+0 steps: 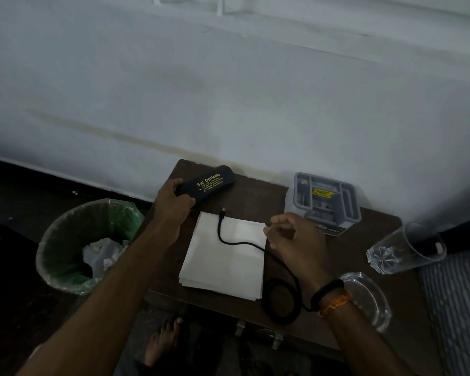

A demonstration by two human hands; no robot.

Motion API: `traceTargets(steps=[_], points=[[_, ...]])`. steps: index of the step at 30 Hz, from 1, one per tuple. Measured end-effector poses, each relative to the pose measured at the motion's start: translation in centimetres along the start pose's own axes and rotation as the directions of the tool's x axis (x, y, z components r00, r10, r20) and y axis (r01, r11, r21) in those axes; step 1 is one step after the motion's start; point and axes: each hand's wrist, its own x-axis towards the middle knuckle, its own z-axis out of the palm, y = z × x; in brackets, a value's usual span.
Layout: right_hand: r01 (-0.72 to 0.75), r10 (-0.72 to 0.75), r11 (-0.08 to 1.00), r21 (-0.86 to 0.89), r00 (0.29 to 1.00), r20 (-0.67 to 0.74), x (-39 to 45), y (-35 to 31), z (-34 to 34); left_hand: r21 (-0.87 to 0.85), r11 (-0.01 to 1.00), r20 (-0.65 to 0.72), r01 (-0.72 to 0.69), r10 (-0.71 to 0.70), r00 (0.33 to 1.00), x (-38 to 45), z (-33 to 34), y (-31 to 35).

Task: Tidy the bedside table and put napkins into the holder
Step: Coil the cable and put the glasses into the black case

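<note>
**Left hand on the spectacle case, right hand above the napkins**

While the left hand [171, 204] curls its fingers and thumb round the near end of the black spectacle case [205, 183], the case lies along the far left corner of the bedside table [258, 198], its gold lettering facing up. Just to the right of that hand, and below the case, sits the stack of white napkins [225, 253], flat on the tabletop. A black cable [229, 241] runs across the stack, its plug end lying near the far edge of the napkins and its coil resting off the near right corner. The right hand [296, 238] hovers at the stack's right edge with fingers curled; whether it pinches anything cannot be told. Beyond that hand stands the grey napkin holder [324, 199], apart from the napkins. Farther right lie a tipped drinking glass [407, 249] and a clear glass dish [369, 299]. On the floor to the left stands a bin with a green liner [90, 245].
</note>
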Motion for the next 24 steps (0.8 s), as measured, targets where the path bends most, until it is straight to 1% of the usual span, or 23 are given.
traceTargets(steps=[4, 6, 9, 13, 19, 20, 21, 22, 23, 24], points=[[0.056, -0.057, 0.992, -0.109, 0.998, 0.000, -0.2, 0.1, -0.3, 0.168, 0.985, -0.029, -0.048, 0.054, 0.998, 0.1, 0.1, -0.1], [0.073, -0.075, 0.989, -0.130, 0.997, -0.015, -0.1, 0.2, -0.6, 0.200, 0.977, -0.021, -0.072, 0.077, 0.997, 0.1, 0.1, -0.2], [0.105, -0.112, 0.973, -0.207, 0.993, -0.024, -0.3, 0.1, -1.1, 0.244, 0.967, -0.026, -0.077, 0.086, 0.996, 0.2, 0.1, -0.4], [0.123, -0.134, 0.955, -0.270, 0.991, -0.022, -0.5, 0.6, -1.9, 0.253, 0.965, -0.023, -0.069, 0.077, 0.997, 0.2, 0.1, -0.6], [0.127, -0.159, 0.915, -0.384, 0.986, -0.053, -1.2, 1.6, -3.3, 0.404, 0.904, -0.025, -0.139, 0.162, 0.986, -0.4, 0.1, -0.5], [0.124, -0.159, 0.908, -0.401, 0.986, -0.057, -1.5, 1.8, -3.5, 0.463, 0.872, -0.035, -0.162, 0.200, 0.979, -0.6, 0.1, -0.5], [0.121, -0.161, 0.898, -0.423, 0.985, -0.060, -1.7, 2.0, -3.7, 0.540, 0.816, -0.041, -0.205, 0.268, 0.962, -0.9, 0.1, -0.5], [0.123, -0.168, 0.888, -0.444, 0.984, -0.064, -1.9, 2.3, -3.9, 0.610, 0.743, -0.023, -0.276, 0.364, 0.931, -1.4, 0.2, -0.4], [0.127, -0.177, 0.878, -0.461, 0.982, -0.065, -2.1, 2.6, -4.1, 0.640, 0.664, 0.034, -0.386, 0.478, 0.878, -1.8, 0.3, -0.2], [0.134, -0.186, 0.871, -0.473, 0.981, -0.065, -2.3, 2.8, -4.3, 0.621, 0.585, 0.142, -0.521, 0.570, 0.810, -2.2, 0.4, -0.1]])
